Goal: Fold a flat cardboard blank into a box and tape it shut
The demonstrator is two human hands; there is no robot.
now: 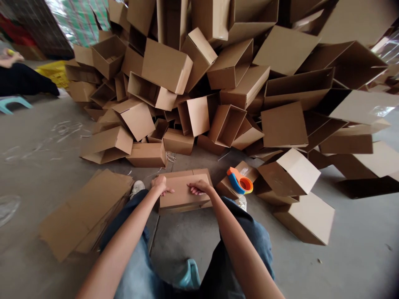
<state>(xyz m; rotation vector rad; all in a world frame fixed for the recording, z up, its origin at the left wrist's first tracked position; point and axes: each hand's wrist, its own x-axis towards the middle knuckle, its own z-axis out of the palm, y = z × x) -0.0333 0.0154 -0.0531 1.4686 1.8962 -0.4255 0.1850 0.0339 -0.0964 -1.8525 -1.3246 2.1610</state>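
A closed-up cardboard box (179, 201) lies on the floor between my feet, its long top panel facing me. My left hand (160, 185) grips the box at its upper left edge, with a finger and thumb lying across the top. On the right half of the panel rests my right hand (200, 187), its fingers curled together; whatever they may hold is hidden. Just right of the box, an orange and blue tape dispenser (239, 181) sits on a smaller cardboard carton (227, 189).
A large heap of open cardboard boxes (221, 120) fills the space ahead and to the right. Flat cardboard sheets (84, 211) are stacked at my left. A blue stool (190, 274) shows beneath me. Far left are another person's hand (11, 58) and a yellow crate (54, 72).
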